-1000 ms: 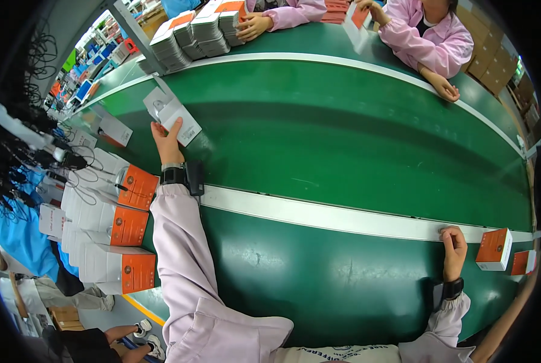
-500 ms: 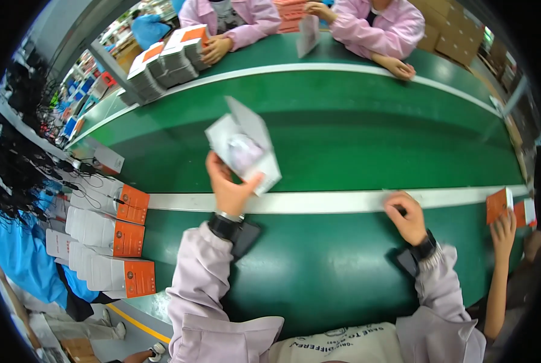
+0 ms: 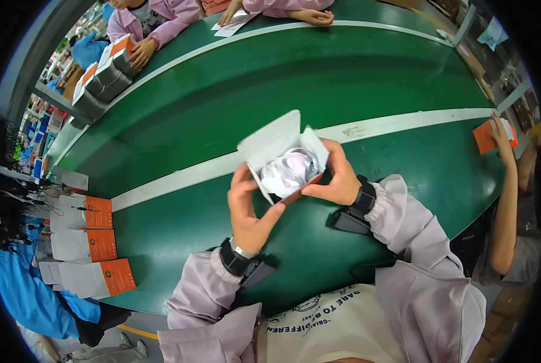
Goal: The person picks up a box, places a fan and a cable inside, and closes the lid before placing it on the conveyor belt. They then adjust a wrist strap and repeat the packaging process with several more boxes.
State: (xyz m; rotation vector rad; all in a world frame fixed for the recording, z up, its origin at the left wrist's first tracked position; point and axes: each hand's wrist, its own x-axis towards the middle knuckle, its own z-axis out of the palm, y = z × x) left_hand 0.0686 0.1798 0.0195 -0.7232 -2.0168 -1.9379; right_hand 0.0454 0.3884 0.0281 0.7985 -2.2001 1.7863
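Between my two hands I hold a small carton (image 3: 274,140), white inside with an orange side, its lid flap standing up. Inside the carton sits a whitish bundle (image 3: 291,170) in clear plastic wrap; what it contains I cannot make out. My left hand (image 3: 249,209) grips the carton's lower left side, thumb at the near edge. My right hand (image 3: 338,175) closes on its right side, with the thumb along the front edge. Both wrists wear dark bands with black boxes on them.
Several white-and-orange cartons (image 3: 89,245) stand in a row at the left edge of the green table (image 3: 179,254). Black cables (image 3: 7,199) hang behind them. A co-worker's hand (image 3: 499,130) rests on cartons at the right. Across the belt, people in pink handle more cartons (image 3: 104,78) and a white sheet (image 3: 234,23).
My right hand has come off the table's white edge and taken hold of the carton. My left hand has brought the carton nearer. The whole view has turned.
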